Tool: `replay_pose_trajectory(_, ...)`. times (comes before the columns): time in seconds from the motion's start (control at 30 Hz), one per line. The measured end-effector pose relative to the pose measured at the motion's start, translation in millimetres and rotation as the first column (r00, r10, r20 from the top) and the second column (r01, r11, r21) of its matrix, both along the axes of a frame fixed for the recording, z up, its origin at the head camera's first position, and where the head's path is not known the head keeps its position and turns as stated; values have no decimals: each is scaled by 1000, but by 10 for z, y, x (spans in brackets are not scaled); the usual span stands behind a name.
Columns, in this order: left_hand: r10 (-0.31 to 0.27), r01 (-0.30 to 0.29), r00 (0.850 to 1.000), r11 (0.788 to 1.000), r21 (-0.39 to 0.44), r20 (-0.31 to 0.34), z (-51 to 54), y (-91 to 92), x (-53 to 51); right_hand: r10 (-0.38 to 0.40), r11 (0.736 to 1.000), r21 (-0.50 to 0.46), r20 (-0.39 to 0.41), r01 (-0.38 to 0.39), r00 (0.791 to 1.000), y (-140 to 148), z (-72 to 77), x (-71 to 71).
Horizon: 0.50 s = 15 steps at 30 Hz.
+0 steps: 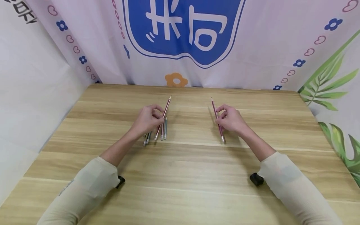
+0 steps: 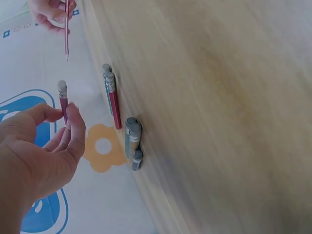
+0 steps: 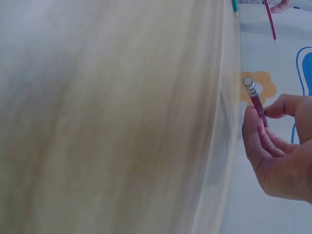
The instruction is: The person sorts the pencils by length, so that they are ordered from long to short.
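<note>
My left hand (image 1: 149, 119) pinches a dark red pencil (image 1: 167, 105) between thumb and fingers, its sharpened tip toward the far edge and its eraser end toward me. Across from it, my right hand (image 1: 230, 118) pinches a second dark red pencil (image 1: 214, 107), tip also pointing away. Both pencils appear raised off the table. Under and beside the left hand lie several more pencils; a teal pencil (image 1: 165, 128) is the rightmost, and a red pencil (image 2: 115, 106) shows clearly in the left wrist view. The left hand partly hides this group in the head view.
The wooden table (image 1: 185, 175) reaches back to a printed curtain (image 1: 270, 47) with a blue emblem. A white wall covering (image 1: 31, 78) borders the left side. Black objects (image 1: 256, 179) sit at both sleeve cuffs.
</note>
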State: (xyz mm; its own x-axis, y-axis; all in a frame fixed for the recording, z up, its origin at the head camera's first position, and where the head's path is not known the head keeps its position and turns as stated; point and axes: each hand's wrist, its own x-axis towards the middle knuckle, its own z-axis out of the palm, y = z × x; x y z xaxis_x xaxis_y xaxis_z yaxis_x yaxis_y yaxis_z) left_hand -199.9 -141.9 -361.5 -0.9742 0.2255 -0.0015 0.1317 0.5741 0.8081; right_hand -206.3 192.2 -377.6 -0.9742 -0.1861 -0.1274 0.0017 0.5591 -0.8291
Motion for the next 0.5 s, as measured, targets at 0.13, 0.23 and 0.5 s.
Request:
replay_pose_trajectory(0.13,-45,43,999,997,60,27,-10,30,3,-9,1000,-7,12,9,1000,30,-11,14)
replay_pose_trajectory(0.23,-62,59,997,995,78,44,-18,58,-1,-12,1000,-14,17,12,1000,55,-19,24)
replay_pose_trajectory(0.5,-95,91,994,992,84,46,-32,135,-9,-20,1000,-19,36,20,999,144,-15,58)
